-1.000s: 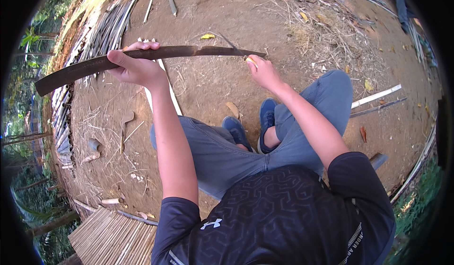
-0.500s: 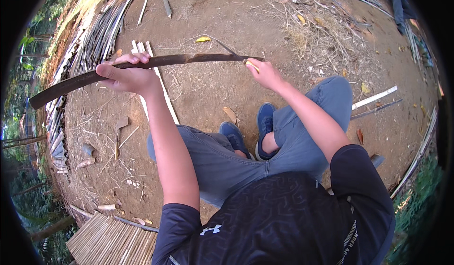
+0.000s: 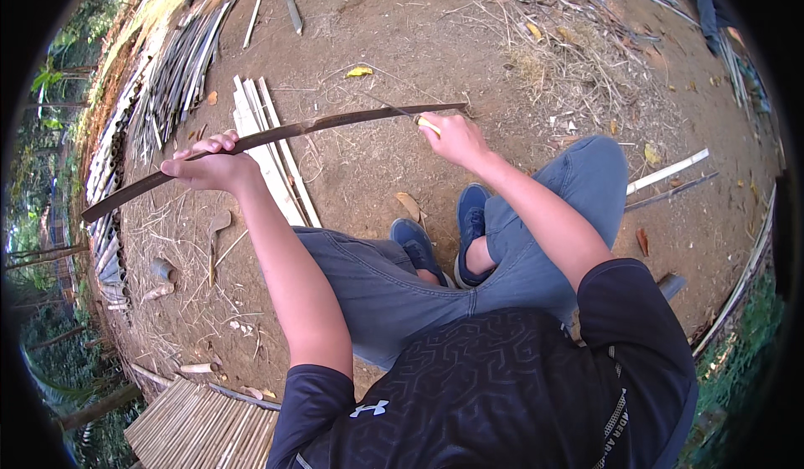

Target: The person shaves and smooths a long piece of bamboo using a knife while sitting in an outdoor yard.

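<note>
A long, dark strip of split bamboo [image 3: 343,120] lies slantwise across the space before me, its left end lower. My left hand [image 3: 216,169] is closed around it towards that end, thumb below and fingers curled over the top. In my right hand [image 3: 461,141] is a knife [image 3: 429,124], gripped by its yellow handle close to the strip's right end. The thin blade points up and left, crossing the strip; whether its edge bites into the bamboo is too fine to make out.
Pale bamboo strips [image 3: 272,163] lie on the ground beyond my left forearm. A large pile of strips [image 3: 180,71] is at far left, dry straw [image 3: 578,71] at far right. Nearer left are a wooden-handled tool [image 3: 219,223], a tube piece [image 3: 162,269] and a slatted bamboo surface [image 3: 205,427].
My left hand has come nearer and slightly left, lowering the strip's left end; the strip now shows a narrower side. My right hand and the knife have shifted a little left along it.
</note>
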A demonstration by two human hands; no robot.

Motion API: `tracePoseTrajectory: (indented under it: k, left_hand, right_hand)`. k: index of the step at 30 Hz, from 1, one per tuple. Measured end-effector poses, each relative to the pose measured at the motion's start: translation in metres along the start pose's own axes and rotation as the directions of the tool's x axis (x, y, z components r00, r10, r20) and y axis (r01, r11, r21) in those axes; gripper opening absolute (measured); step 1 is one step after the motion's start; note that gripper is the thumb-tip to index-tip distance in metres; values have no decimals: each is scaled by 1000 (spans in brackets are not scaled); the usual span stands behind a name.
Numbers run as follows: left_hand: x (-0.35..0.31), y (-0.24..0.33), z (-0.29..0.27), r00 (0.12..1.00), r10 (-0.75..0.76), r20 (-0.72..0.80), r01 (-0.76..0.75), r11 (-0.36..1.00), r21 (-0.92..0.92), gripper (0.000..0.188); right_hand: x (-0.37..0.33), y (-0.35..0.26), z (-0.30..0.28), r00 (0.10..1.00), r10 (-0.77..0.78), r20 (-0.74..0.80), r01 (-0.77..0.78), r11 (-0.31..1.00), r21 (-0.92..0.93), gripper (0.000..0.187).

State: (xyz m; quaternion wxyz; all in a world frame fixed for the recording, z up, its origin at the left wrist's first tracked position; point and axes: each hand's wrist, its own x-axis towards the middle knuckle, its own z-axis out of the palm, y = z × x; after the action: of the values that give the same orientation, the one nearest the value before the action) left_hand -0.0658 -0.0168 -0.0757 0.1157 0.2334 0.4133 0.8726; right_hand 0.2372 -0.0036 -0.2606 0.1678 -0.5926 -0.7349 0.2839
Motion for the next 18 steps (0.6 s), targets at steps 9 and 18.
tracePoseTrajectory:
  k: [9, 18]
  left_hand:
    - [12, -6, -16, 996, -46, -74, 47, 999, 13, 57]
    - [-2, -3, -10, 997, -44, -56, 45, 999, 19, 63]
  right_hand:
    - [6, 0, 18, 1000, -18, -23, 18, 1000, 5, 28]
    - [-3, 6, 33, 998, -6, -56, 6, 1000, 2, 28]
